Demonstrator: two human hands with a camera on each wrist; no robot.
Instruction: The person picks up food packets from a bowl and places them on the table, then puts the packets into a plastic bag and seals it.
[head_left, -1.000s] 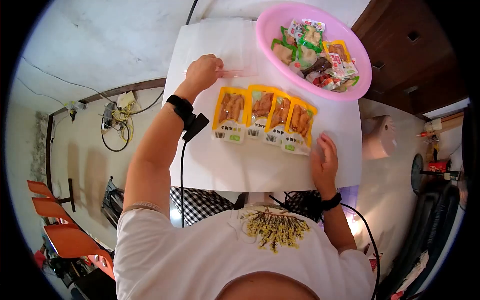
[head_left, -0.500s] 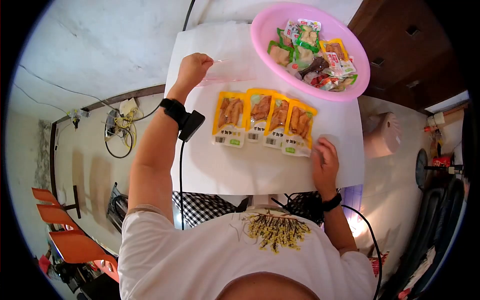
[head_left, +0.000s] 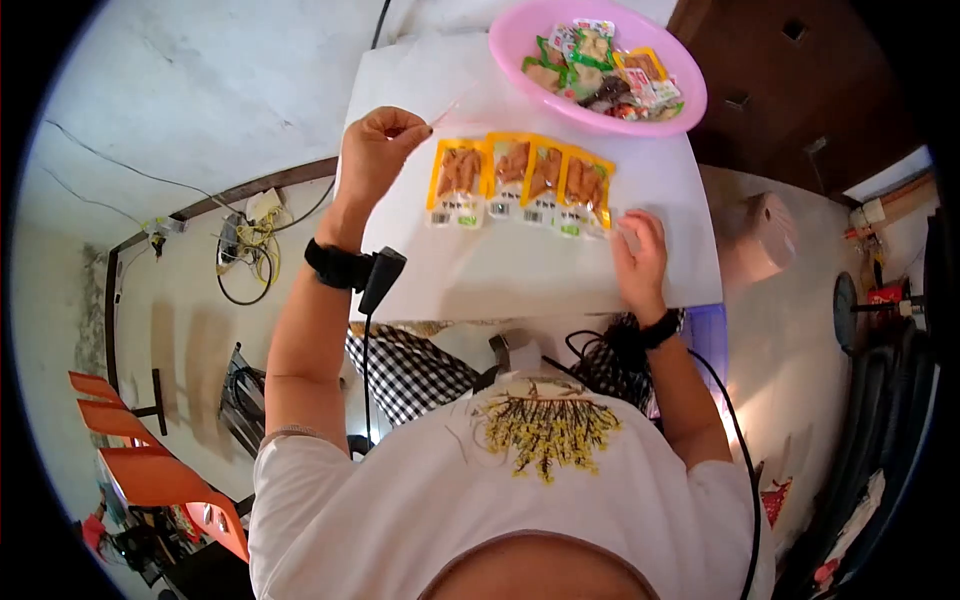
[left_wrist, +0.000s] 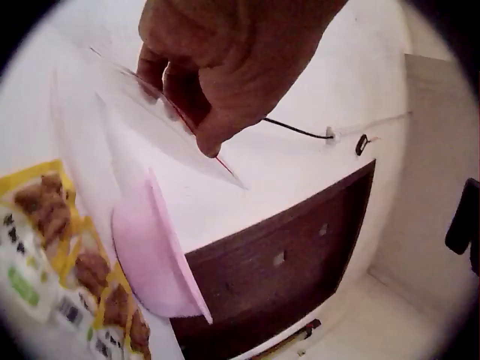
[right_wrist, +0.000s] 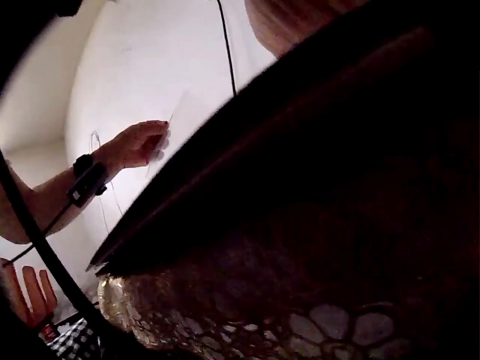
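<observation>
My left hand (head_left: 375, 160) is raised over the left side of the table and pinches a thin clear plastic bag (left_wrist: 142, 109) by its red-lined edge. In the left wrist view the bag hangs from the thumb and fingers as a see-through sheet. Several yellow-bordered packets of brown cooked meat (head_left: 460, 178) lie side by side, overlapping, across the middle of the table. My right hand (head_left: 640, 262) rests at the table's right front with relaxed fingers, right beside the end packet's lower corner. It holds nothing.
A pink basin (head_left: 508, 62) filled with mixed food packets stands at the table's back right. The white table (head_left: 520, 285) ends close to the person's body. Black cables (head_left: 367, 385) run from both wrists. Orange chairs (head_left: 150, 475) stand off to the left.
My left hand has lifted the clear bag off the table and drawn it nearer. The right hand stays beside the packets. The head view has shifted, so table and basin sit higher in it.
</observation>
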